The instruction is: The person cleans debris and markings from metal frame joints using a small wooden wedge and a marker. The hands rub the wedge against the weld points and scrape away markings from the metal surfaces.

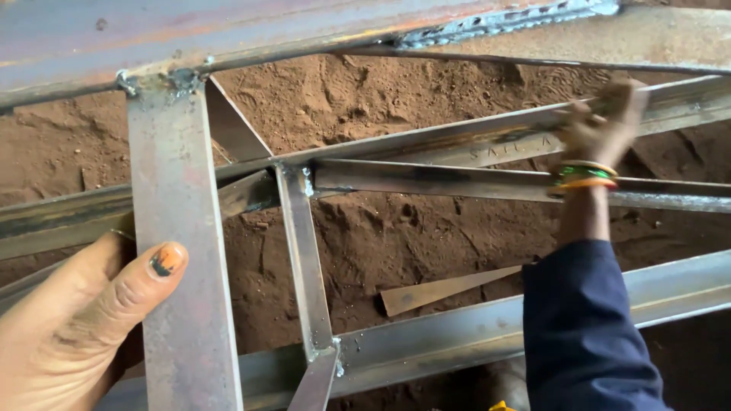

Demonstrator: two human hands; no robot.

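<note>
Left hand (pixel 72 320) nearest, fingers clasped round upright flat bar (pixel 183 259) of steel truss frame (pixel 457 342); right hand (pixel 601 125) gripping upper rail (pixel 457 141). Joints already welded; loose strip (pixel 449 289) lying unattached on soil (pixel 358 99).

Left hand (pixel 76 320) curled, thumb out — right hand (pixel 601 125) reaching forward, fingers clenched.

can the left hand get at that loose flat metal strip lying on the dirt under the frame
Probably not from where it is. The left hand grips the wide upright bar, and the narrow welded strut and lower rail stand between it and the loose strip. A gap above the rail looks open.
</note>
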